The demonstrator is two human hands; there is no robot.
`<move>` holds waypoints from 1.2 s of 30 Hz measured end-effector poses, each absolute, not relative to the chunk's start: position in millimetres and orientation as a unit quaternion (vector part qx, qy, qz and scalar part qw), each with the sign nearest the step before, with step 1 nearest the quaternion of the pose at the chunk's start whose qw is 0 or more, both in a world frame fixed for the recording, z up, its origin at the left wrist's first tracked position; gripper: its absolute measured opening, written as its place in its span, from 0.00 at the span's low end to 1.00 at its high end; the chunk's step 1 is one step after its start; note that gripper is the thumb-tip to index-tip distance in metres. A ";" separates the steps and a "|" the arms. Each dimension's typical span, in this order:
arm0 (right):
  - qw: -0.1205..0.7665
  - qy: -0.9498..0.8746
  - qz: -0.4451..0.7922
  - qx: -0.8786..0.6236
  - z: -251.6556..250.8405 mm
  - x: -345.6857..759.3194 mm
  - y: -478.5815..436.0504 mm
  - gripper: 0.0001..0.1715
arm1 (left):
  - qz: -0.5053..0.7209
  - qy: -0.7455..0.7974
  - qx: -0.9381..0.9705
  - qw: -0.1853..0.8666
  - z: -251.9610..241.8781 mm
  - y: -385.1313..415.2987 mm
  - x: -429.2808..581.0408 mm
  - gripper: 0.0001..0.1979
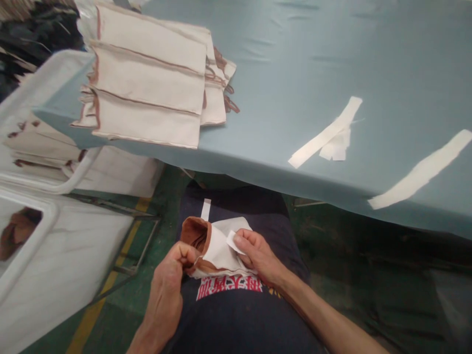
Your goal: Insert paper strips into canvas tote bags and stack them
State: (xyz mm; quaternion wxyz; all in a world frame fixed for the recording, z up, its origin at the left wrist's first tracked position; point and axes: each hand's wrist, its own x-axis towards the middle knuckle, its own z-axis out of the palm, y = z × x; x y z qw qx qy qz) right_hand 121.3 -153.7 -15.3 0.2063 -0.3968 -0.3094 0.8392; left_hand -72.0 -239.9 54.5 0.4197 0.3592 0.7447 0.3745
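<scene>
A cream cloth bag with a brown lining rests over the lap, its open end facing left. My left hand is closed on the lower edge of the bag's brown opening. Between the thumb and fingers of my right hand is a small white label, held against the bag's outer side. Another white strip lies on the dark apron just above the bag.
Stacked cream bags lie at the left of the blue-green table. White label strips and a longer strip are near its front edge. White bins with cloth pieces stand at left.
</scene>
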 end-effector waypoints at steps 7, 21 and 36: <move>0.208 -0.320 0.833 -0.399 -13.8 119.0 -154.7 0.39 | 0.289 0.701 0.490 0.430 84.4 -226.2 -86.1 0.15; 0.241 -0.542 0.673 -0.442 127.6 151.5 -119.5 0.23 | 0.364 0.581 0.488 0.540 97.0 -166.1 -80.2 0.17; 0.180 -0.640 0.575 -0.478 111.8 133.2 -111.5 0.19 | 0.396 0.552 0.357 0.641 93.3 -152.6 -65.0 0.24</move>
